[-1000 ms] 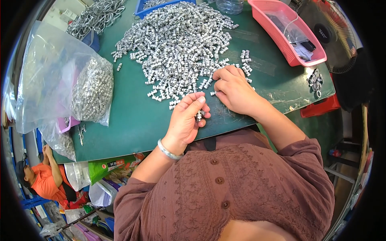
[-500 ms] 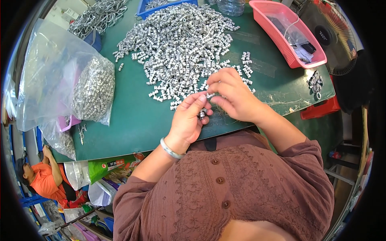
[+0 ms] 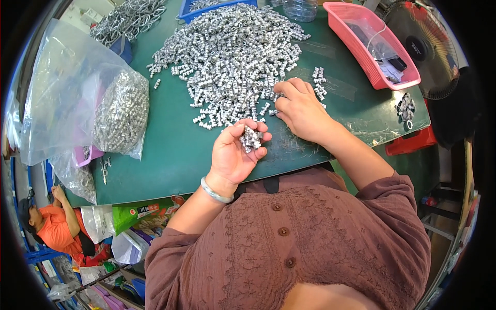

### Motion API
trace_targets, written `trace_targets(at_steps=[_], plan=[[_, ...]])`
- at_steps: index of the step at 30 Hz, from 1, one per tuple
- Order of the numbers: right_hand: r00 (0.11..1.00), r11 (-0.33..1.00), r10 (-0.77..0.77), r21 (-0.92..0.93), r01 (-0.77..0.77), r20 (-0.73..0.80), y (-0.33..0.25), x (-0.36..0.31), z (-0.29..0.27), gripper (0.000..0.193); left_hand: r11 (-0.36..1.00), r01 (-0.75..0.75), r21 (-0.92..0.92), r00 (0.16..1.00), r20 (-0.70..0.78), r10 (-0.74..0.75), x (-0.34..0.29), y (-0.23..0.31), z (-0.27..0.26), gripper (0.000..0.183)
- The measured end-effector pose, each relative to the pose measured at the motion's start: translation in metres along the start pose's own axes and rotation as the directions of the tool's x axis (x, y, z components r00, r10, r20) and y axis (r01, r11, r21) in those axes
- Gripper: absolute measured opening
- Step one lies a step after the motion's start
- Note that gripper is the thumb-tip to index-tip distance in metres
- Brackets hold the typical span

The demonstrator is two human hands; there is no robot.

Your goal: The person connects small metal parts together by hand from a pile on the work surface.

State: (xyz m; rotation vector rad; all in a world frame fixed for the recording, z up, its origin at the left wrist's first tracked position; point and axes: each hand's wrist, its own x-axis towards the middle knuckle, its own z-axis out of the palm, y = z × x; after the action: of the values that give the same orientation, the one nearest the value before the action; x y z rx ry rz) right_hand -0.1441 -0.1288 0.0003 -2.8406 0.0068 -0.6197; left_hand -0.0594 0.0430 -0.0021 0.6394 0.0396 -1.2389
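Near the front edge of the green table (image 3: 170,173), the left hand (image 3: 228,159) cups a small bunch of ridged silver metal pieces (image 3: 251,138). The right hand (image 3: 305,112) bends its fingers down by the big heap (image 3: 232,57); I cannot tell if it holds one. Only a handful is picked up; lots are left, reaching toward the far edge.

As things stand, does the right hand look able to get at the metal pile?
Likely yes: the right hand is at the near right edge of the metal pile, and nothing visible blocks the way.
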Motion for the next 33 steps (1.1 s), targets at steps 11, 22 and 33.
trace_targets(at_steps=[11,22,33], plan=[[0.997,0.935,-0.062,0.346,0.074,-0.046,-0.016,0.002,-0.014,0.011,0.973,-0.049,0.224,0.992,-0.099,0.073,0.002,-0.006,0.002,0.014],[1.0,0.891,0.01,0.454,-0.021,0.028,-0.004,-0.008,-0.022,0.01,0.986,-0.064,0.153,0.988,-0.129,0.084,0.008,-0.005,0.004,0.016],[0.992,0.999,-0.039,0.007,0.038,0.119,-0.004,-0.018,-0.026,0.01,0.999,0.045,-0.001,0.998,-0.054,-0.045,0.011,-0.005,-0.003,0.017]])
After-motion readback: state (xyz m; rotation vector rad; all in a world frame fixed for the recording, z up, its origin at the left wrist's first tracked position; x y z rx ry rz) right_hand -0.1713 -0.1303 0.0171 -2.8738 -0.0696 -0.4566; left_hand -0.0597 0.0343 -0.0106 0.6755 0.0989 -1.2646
